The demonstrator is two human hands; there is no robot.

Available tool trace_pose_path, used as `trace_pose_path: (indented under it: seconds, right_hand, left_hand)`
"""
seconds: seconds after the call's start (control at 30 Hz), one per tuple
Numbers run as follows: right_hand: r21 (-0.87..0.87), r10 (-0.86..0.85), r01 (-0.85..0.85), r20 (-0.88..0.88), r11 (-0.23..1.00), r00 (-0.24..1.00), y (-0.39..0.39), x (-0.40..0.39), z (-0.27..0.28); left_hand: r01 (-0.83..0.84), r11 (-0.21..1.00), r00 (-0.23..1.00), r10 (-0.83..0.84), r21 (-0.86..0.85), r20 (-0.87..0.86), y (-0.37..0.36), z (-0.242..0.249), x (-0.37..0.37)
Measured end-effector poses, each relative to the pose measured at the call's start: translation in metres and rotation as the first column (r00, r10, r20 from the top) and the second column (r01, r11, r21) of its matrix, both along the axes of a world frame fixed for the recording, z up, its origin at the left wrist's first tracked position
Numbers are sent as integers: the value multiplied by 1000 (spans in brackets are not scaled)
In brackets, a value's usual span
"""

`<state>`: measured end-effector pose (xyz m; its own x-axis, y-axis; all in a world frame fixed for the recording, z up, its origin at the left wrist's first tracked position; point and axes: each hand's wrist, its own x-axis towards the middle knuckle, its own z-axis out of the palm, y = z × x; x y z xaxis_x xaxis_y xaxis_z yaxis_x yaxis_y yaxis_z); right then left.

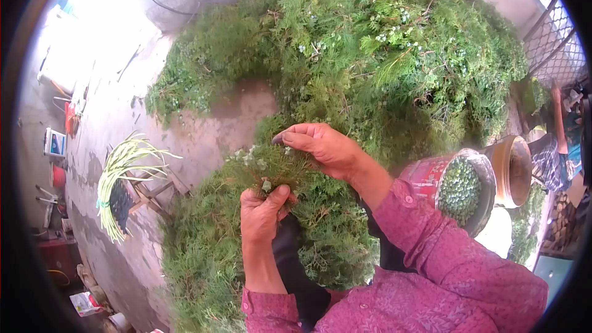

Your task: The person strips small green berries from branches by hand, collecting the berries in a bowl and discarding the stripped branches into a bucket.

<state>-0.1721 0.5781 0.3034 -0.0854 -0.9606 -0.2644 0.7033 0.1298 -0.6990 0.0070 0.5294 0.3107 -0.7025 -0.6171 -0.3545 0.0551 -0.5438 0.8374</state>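
Note:
My left hand (262, 213) is closed, thumb pressed on the stems of a leafy evergreen sprig (256, 166) that bears pale green berry-like cones. Above and to the right of it, my right hand (324, 148) is closed with its fingertips together at the sprig's upper edge. Whatever lies between those fingertips is hidden. A red bucket (422, 179) stands to the right of my right forearm. Many small green cones (459, 191) fill it.
A large heap of cut evergreen branches (394, 55) spreads across the back, and more branches (203, 246) lie around my legs. A brown bucket (512, 169) stands beside the red one. Long green beans (114, 188) hang over a small wooden stool (151, 197) at left. Another person's arm (559, 120) shows at far right.

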Motion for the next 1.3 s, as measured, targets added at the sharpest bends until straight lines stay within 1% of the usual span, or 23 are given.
trace_pose_path:
  seconds: [0.13, 0.2, 0.23, 0.3, 0.33, 0.4, 0.53, 0.6, 0.63, 0.7, 0.73, 0.8, 0.83, 0.9, 0.93, 0.97, 1.0, 1.03, 1.1, 1.13, 1.17, 1.23, 1.3]
  right_hand:
    - [4, -42, 42, -89, 999, 995, 2, -6, -1]
    - [44, -31, 47, -310, 998, 950, 3, -8, 0]
    - [46, -28, 45, -311, 998, 950, 4, -9, 2]
    - [-4, 57, -64, -409, 998, 911, 6, -8, 12]
    - [7, 65, -68, -405, 998, 912, 7, -8, 13]
    - [35, 113, -111, -539, 993, 835, 7, -8, 12]
    - [28, 94, -95, -582, 995, 808, 5, -7, 7]
    - [-116, -129, 61, -798, 991, 589, 1, -7, 1]
    - [-118, -131, 61, -800, 991, 586, 0, -8, 1]
    - [-123, -208, 201, -850, 972, 483, -2, -6, 1]
    - [-124, -208, 200, -851, 972, 482, -3, -4, 1]
    - [-225, -303, 281, -912, 933, 276, -4, 2, -1]
    - [-226, -304, 280, -912, 933, 275, -5, -2, -4]
    - [-313, -346, 437, -938, 843, -3, -5, -24, -8]
    - [-315, -348, 438, -937, 842, -6, 0, -40, -3]
    - [-77, -432, 495, -613, 866, 661, 7, -56, 7]
    - [132, -376, 364, 85, 922, 923, 9, -63, 15]
    - [134, -370, 357, 86, 924, 925, 6, -56, 17]
    - [189, -326, 304, 101, 934, 940, 0, -38, 20]
    - [118, -262, 243, 184, 963, 947, -1, -38, 14]
    - [117, -259, 240, 185, 964, 948, -1, -39, 11]
    - [33, -166, 162, 197, 986, 966, -1, -40, 9]
    - [26, -143, 140, 172, 990, 975, -3, -37, 7]
  left_hand:
    - [-93, 996, 995, 93, 3, -19, -1, 0, 2]
    - [-131, 991, 990, 130, -7, -48, -2, -2, 3]
    - [-133, 991, 990, 133, -5, -48, -3, -1, 3]
    - [-116, 993, 991, 118, 37, -66, -3, 2, 2]
    - [-120, 992, 991, 123, 48, -60, -3, 3, 3]
    - [-149, 988, 989, 148, 39, 22, -4, 4, 4]
    - [-133, 989, 991, 134, 65, -8, -3, 6, 4]
    - [-179, 983, 981, 176, 39, 77, 5, 6, -3]
    - [-179, 983, 982, 176, 38, 73, 7, 5, -5]
    - [-106, 994, 992, 105, 14, 66, 10, 1, -6]
    - [-112, 994, 992, 111, 13, 59, 11, 4, -8]
    - [-107, 994, 994, 107, 4, 28, 11, 2, -7]
    - [-101, 995, 995, 101, -4, -3, 12, 2, -6]
    - [-157, 987, 988, 157, 25, 4, 17, 10, 0]
    - [-212, 976, 977, 212, 54, 12, 18, 13, 2]
    - [-216, 975, 976, 216, 54, 9, 15, 11, 3]
    - [-187, 982, 982, 187, 11, 2, 12, 7, 4]
    - [-156, 987, 988, 156, -32, 1, 11, 4, 5]
    - [-169, 985, 984, 170, -18, 49, 11, 7, 1]
    - [-181, 983, 979, 181, -8, 91, 11, 8, 0]
    - [-184, 983, 979, 184, -9, 92, 10, 8, 2]
    - [-78, 996, 991, 82, -43, 101, 7, 9, 5]
    - [-70, 996, 991, 75, -51, 107, 7, 6, 6]
